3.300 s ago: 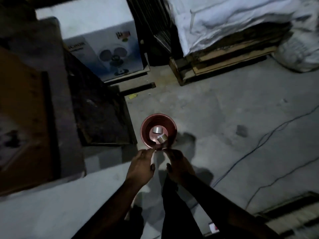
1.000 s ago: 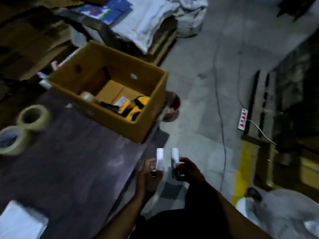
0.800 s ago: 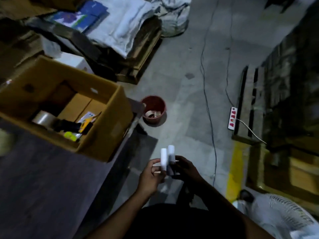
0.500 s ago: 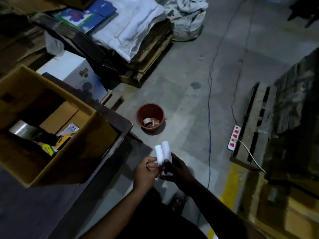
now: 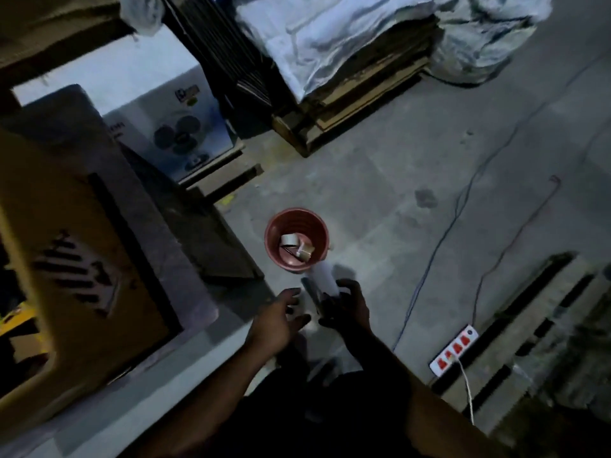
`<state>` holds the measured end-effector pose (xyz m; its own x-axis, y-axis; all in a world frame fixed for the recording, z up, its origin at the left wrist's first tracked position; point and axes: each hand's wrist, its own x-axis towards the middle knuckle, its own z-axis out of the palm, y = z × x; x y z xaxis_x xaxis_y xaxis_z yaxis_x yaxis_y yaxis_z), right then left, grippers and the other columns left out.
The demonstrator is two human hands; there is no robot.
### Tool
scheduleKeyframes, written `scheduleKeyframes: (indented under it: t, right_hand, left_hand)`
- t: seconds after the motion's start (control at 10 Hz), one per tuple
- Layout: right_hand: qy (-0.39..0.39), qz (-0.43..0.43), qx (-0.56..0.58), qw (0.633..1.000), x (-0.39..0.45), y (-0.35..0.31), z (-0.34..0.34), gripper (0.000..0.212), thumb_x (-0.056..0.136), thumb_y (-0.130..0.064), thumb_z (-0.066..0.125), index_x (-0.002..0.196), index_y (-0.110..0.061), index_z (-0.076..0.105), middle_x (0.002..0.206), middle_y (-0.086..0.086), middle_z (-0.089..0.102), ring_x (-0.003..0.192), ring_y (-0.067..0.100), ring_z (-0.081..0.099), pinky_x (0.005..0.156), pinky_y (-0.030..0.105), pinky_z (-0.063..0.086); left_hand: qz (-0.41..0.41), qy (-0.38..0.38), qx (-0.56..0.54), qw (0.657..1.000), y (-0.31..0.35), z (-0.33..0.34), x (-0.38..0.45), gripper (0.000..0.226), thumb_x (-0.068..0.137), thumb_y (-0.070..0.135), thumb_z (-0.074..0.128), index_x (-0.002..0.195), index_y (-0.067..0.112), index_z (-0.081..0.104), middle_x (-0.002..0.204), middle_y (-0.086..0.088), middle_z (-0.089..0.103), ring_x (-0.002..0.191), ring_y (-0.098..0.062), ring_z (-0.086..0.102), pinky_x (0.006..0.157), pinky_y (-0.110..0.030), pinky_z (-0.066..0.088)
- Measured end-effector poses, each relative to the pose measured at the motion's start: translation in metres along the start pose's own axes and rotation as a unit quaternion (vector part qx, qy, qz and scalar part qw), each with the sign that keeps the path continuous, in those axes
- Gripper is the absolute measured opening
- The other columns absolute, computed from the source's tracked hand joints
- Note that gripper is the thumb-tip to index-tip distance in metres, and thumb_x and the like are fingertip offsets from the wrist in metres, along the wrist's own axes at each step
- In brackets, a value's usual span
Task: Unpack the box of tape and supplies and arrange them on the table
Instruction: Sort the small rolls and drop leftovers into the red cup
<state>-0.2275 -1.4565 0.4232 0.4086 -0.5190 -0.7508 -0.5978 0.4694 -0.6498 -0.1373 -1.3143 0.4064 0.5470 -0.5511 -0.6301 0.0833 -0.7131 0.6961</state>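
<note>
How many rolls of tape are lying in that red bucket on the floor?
2 that I can see: a silvery roll at the left of the red bucket and a brownish roll beside it, lower right. More could be hidden underneath.

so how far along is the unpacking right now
Done: nothing arranged shows in this view. In hand: the right hand grips a white roll above the round red bucket on the floor; the left hand is open, empty. Left: the open brown cardboard box isn't visibly emptied.

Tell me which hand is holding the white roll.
The right hand. Its fingers curl round the lower end of the white roll, just short of the red bucket. The left hand beside it holds nothing, fingers spread.
</note>
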Motion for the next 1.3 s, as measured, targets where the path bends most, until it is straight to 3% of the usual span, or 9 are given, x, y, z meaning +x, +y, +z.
scheduleKeyframes:
  t: [0.1, 0.3, 0.4, 0.6, 0.8, 0.9, 1.0, 1.2, 1.3]
  right_hand:
    - [0.028, 0.011, -0.049, 0.998, 0.080, -0.010, -0.006, 0.034, 0.080, -0.012, 0.076, 0.110, -0.016, 0.058, 0.078, 0.010, 0.065, 0.044, 0.012, 0.061, 0.040, 0.027, 0.053]
    - [-0.078, 0.085, -0.154, 0.981, 0.248, -0.007, -0.007, 0.021, 0.084, -0.036, 0.073, 0.094, -0.019, 0.065, 0.061, -0.013, 0.070, 0.053, 0.004, 0.066, 0.049, 0.022, 0.054]
    - [-0.055, 0.050, -0.139, 0.988, 0.327, 0.025, 0.007, 0.042, 0.068, -0.054, 0.072, 0.098, -0.025, 0.071, 0.090, -0.002, 0.075, 0.084, 0.022, 0.073, 0.075, 0.043, 0.061]
    - [-0.107, 0.113, -0.175, 0.972, 0.315, -0.014, 0.009, 0.032, 0.083, -0.038, 0.065, 0.112, -0.033, 0.051, 0.096, -0.002, 0.057, 0.084, 0.023, 0.060, 0.067, 0.041, 0.055]
    - [-0.213, 0.157, -0.288, 0.921, 0.267, -0.049, -0.034, 0.023, 0.089, -0.018, 0.054, 0.071, -0.033, 0.052, 0.069, -0.006, 0.052, 0.055, 0.006, 0.049, 0.054, 0.018, 0.046]
    - [-0.322, 0.268, -0.176, 0.891, 0.254, -0.045, -0.043, 0.015, 0.077, -0.026, 0.067, 0.065, -0.023, 0.059, 0.057, 0.004, 0.057, 0.044, 0.015, 0.054, 0.046, 0.020, 0.049]
    - [-0.243, 0.097, -0.323, 0.910, 0.182, -0.073, -0.035, 0.021, 0.094, -0.015, 0.054, 0.083, -0.034, 0.051, 0.087, 0.000, 0.057, 0.072, 0.014, 0.057, 0.070, 0.029, 0.054]
    - [-0.264, -0.069, -0.396, 0.877, 0.076, -0.060, 0.010, 0.025, 0.083, -0.018, 0.058, 0.104, -0.032, 0.059, 0.102, 0.002, 0.068, 0.086, 0.018, 0.065, 0.068, 0.024, 0.053]
    - [-0.328, -0.156, -0.464, 0.808, 0.013, -0.038, 0.040, 0.032, 0.086, -0.025, 0.053, 0.117, -0.024, 0.062, 0.108, -0.001, 0.066, 0.100, 0.020, 0.062, 0.096, 0.039, 0.048]
  left_hand:
    - [-0.019, 0.015, 0.124, 0.992, -0.004, -0.003, 0.055, 0.061, 0.086, 0.031, 0.068, 0.142, 0.028, 0.042, 0.128, -0.002, 0.059, 0.119, -0.021, 0.055, 0.100, -0.037, 0.047]
    - [-0.064, 0.099, 0.194, 0.974, -0.016, 0.002, 0.140, 0.065, 0.084, 0.034, 0.062, 0.143, 0.015, 0.043, 0.132, -0.012, 0.058, 0.128, -0.031, 0.048, 0.105, -0.039, 0.042]
    - [-0.081, 0.126, 0.189, 0.970, -0.020, 0.017, 0.169, 0.064, 0.089, 0.028, 0.064, 0.146, 0.016, 0.039, 0.135, -0.012, 0.056, 0.130, -0.030, 0.044, 0.107, -0.037, 0.040]
    - [-0.141, 0.104, 0.211, 0.962, -0.016, 0.027, 0.170, 0.071, 0.092, 0.033, 0.062, 0.151, 0.019, 0.026, 0.149, -0.014, 0.041, 0.140, -0.029, 0.030, 0.111, -0.035, 0.032]
    - [-0.162, 0.112, 0.200, 0.960, 0.027, 0.013, 0.125, 0.072, 0.092, 0.036, 0.060, 0.152, 0.020, 0.024, 0.149, -0.015, 0.040, 0.140, -0.030, 0.032, 0.111, -0.037, 0.035]
    - [-0.161, 0.124, 0.200, 0.959, 0.047, 0.010, 0.096, 0.071, 0.093, 0.035, 0.058, 0.152, 0.019, 0.024, 0.149, -0.015, 0.040, 0.138, -0.030, 0.034, 0.109, -0.036, 0.033]
    - [-0.153, 0.138, 0.183, 0.961, 0.059, 0.012, 0.058, 0.069, 0.093, 0.035, 0.057, 0.152, 0.017, 0.024, 0.149, -0.014, 0.040, 0.137, -0.030, 0.035, 0.108, -0.034, 0.034]
    - [-0.126, 0.185, 0.140, 0.964, 0.048, 0.016, -0.045, 0.065, 0.093, 0.038, 0.056, 0.148, 0.014, 0.031, 0.146, -0.013, 0.044, 0.130, -0.030, 0.046, 0.105, -0.034, 0.040]
    - [-0.104, 0.230, 0.133, 0.958, 0.015, 0.013, -0.106, 0.062, 0.092, 0.042, 0.056, 0.146, 0.018, 0.035, 0.146, -0.007, 0.046, 0.133, -0.024, 0.042, 0.107, -0.033, 0.038]
